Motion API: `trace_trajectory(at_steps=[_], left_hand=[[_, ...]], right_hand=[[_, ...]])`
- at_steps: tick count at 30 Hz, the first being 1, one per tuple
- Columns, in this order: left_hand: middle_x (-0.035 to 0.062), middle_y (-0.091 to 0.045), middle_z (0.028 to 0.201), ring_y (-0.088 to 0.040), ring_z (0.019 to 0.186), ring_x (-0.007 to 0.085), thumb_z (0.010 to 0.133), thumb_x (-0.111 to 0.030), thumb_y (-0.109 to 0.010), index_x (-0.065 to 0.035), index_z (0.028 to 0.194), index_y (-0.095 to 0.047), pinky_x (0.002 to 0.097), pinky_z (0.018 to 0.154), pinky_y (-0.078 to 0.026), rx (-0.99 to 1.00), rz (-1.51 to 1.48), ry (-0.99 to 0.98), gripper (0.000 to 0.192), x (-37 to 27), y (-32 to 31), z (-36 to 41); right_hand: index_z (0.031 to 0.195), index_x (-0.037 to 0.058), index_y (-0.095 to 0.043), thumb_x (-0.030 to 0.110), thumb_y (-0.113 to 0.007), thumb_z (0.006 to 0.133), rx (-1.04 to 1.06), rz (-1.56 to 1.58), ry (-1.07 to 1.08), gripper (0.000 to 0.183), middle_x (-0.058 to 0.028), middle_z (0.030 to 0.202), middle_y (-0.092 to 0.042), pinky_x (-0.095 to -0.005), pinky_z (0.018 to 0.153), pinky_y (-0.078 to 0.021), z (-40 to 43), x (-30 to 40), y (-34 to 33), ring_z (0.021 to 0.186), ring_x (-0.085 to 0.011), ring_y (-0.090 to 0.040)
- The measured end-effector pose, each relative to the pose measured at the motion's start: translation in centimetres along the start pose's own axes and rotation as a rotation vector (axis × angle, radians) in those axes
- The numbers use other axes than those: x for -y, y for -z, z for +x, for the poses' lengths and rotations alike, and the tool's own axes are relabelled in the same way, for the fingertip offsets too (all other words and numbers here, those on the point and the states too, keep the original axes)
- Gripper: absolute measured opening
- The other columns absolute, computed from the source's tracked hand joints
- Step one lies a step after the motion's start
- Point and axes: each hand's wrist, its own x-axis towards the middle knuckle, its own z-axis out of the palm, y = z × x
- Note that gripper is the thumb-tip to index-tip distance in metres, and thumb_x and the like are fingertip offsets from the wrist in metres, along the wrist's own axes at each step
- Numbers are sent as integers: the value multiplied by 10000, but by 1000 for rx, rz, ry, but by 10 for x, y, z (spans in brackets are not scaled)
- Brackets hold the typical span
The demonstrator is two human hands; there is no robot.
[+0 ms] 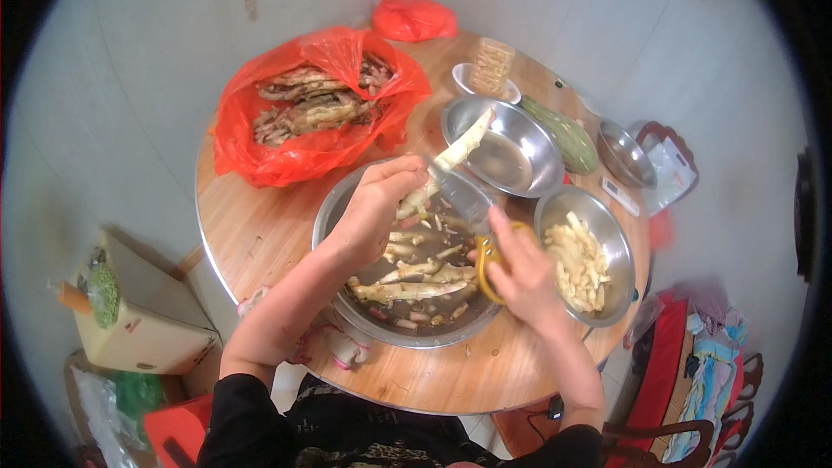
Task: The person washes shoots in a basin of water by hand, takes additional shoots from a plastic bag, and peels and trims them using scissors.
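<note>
My left hand [383,201] grips a long, pale, rhizome-like vegetable [463,146], its tapered end tilted up to the right. In my right hand [523,273] are scissors [489,270] with yellow loop handles. Their blurred blades lie against or close beside the vegetable; contact is hard to tell. Both hands are above a large metal basin [426,341]. Inside it, more knobbly pale vegetables [409,291] and small pinkish cut bits lie in murky water. A metal bowl [623,260] right of my right hand contains pale cut pieces [578,263].
An opened red plastic bag [224,136] of unpeeled-looking vegetables [312,107] stands at the back left. Behind the basin are a metal bowl [549,156] with some liquid, a green gourd [562,133] and a packaged food tray [492,65]. Gloves [335,344] lie by the table's front edge.
</note>
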Motion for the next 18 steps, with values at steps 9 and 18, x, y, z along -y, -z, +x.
trace_trajectory(at_steps=[9,18], left_hand=[[67,-677,1130,-637,1027,153,947,-105,-564,4,1257,-638,306,924,-506,-37,132,-40,336,-10,-7,-6],[55,-669,1181,-618,1024,92,829,-33,-608,-6,1379,-565,233,801,-492,227,126,7,552,-12,2,-1]], right_hand=[[1442,0,-549,113,-758,797,90,89,-112,688,-122,874,-618,-359,566,-535,-9,3,5,679,-243,-638],[1445,8,-551,82,-734,800,44,61,-82,676,-146,937,-658,-350,544,-521,-3,-12,5,681,-239,-634]])
